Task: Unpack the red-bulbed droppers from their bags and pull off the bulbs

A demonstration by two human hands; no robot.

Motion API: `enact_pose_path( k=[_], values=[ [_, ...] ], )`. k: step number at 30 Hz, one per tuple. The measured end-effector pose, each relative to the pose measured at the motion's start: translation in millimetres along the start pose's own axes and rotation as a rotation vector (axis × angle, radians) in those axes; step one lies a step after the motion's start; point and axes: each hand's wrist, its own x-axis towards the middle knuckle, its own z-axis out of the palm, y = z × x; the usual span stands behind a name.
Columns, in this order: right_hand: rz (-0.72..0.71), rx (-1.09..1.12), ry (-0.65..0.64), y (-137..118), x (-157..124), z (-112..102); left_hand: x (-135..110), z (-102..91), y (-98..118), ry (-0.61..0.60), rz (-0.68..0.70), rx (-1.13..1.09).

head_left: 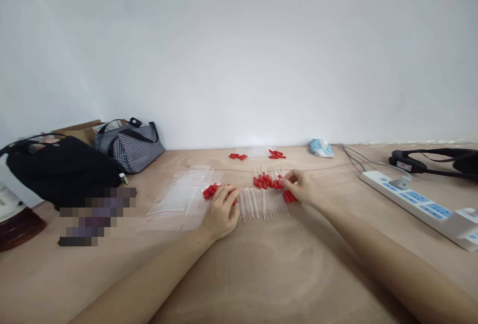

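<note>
In front of me lies a row of thin clear tubes (261,204), side by side. Just behind it rests a group of clear droppers with red bulbs (264,180), their bulb ends toward me. My left hand (221,214) leans on the table at the row's left end, its bent fingers apart over loose red bulbs (209,191). Thumb and fingers of my right hand (298,187) are pinched at a red bulb (278,183) on the right end of the group. More red bulbs (289,196) lie below that hand. Left fingertips are partly hidden.
Clear zip bags (172,199) are spread on the left. More tubes with red bulbs (277,155) lie near the wall. A striped bag (130,145) and a black bag (63,169) stand far left; a blue mask (321,148), power strip (418,204) and black headset (433,161) are right.
</note>
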Motion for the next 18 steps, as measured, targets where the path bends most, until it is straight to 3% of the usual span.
enact_pose_path(
  k=[3, 6, 9, 18],
  values=[
    [-0.662, -0.272, 0.209, -6.6, -31.0, 17.3, 0.5, -2.2, 2.3, 0.005, 0.042, 0.105],
    [-1.037, -0.456, 0.364, -5.8, -49.5, 30.2, 0.7, -3.4, 4.4, -0.08, 0.134, 0.106],
    [-1.103, -0.483, 0.405, -5.0, -53.2, 34.7, 1.4, -3.0, 6.0, -0.143, 0.171, 0.072],
    [-1.022, -0.436, 0.344, -9.6, -50.5, 38.9, 2.9, -0.5, 8.8, -0.142, 0.233, 0.048]
  ],
)
